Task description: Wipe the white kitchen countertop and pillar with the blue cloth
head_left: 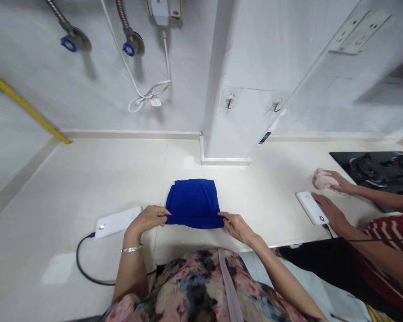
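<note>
A blue folded cloth (193, 203) lies flat on the pale counter (121, 174) right in front of me. My left hand (152, 218) pinches its near left corner, and a silver bracelet circles that wrist. At the near right corner, my right hand (237, 227) has the edge between thumb and fingers. The cloth's sides slope in slightly toward its far edge, and a few creases run across it. Just left of my left hand lies a white power bank (117, 221) with a black cable.
To the right, another person's hands rest on a pink cloth (324, 180) and a second white power bank (311, 208). Beyond them is a black gas stove (372, 170). A white wall column (231, 125) juts onto the counter ahead. A white cord (144, 98) hangs on the wall.
</note>
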The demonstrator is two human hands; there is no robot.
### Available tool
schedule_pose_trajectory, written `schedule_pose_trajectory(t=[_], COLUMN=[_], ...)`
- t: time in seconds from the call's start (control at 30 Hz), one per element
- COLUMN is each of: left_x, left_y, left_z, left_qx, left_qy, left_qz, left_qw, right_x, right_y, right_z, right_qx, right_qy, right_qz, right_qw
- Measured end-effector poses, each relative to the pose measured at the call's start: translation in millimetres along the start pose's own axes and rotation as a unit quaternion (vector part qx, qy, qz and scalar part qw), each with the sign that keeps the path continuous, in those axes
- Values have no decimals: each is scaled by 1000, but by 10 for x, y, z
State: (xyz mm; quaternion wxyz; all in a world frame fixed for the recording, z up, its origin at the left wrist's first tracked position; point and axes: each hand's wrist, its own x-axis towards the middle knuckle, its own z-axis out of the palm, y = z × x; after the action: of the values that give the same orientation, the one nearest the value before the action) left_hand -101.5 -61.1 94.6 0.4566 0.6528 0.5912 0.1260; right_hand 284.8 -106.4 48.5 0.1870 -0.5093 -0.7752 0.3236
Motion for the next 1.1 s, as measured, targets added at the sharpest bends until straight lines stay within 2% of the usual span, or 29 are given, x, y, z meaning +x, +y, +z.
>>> schedule_pose_trajectory(t=[0.07,0.1,0.17,0.23,0.3,0.33,0.4,0.43,0.53,0.6,0.67,0.73,0.83,0.93,1.1], left_x=[84,147,294,445,577,635,740,786,895,930,946,979,1111,1292,1497], left_y=[47,70,109,136,157,168,204,229,314,343,325,266,160,90,38], left_z=[-91,-142,-254,-350,-360,-307,-51,151,891,1299,1494,1462,1174,872,519], left_qx=[-24,-38,-58,-53,-5,23,62,68,129,186,218,236,254,258,245], left_qy=[-15,-2,53,128,218,258,304,303,263,246,256,245,186,134,84], left_qz=[-3,4,33,62,73,73,76,89,139,151,155,173,213,246,260], left_qw=[1000,999,996,988,973,963,948,946,946,939,929,924,925,925,930], right_x=[250,404,719,975,1110,1129,1084,1032,834,717,646,642,775,1023,1356], right_y=[-84,-112,-134,-107,-35,16,148,226,475,616,704,732,697,625,506], right_z=[-145,-215,-331,-390,-365,-320,-180,-98,123,212,251,258,247,248,313], right_qx=[-4,-2,9,-9,-37,-43,-31,-23,-33,-51,-63,-72,-75,-80,-118], right_qy=[16,35,90,179,255,274,267,256,251,261,256,244,233,229,194], right_qz=[23,30,47,70,89,91,74,60,36,38,37,36,36,36,30], right_qw=[1000,999,995,981,962,957,960,964,967,963,964,967,969,969,973])
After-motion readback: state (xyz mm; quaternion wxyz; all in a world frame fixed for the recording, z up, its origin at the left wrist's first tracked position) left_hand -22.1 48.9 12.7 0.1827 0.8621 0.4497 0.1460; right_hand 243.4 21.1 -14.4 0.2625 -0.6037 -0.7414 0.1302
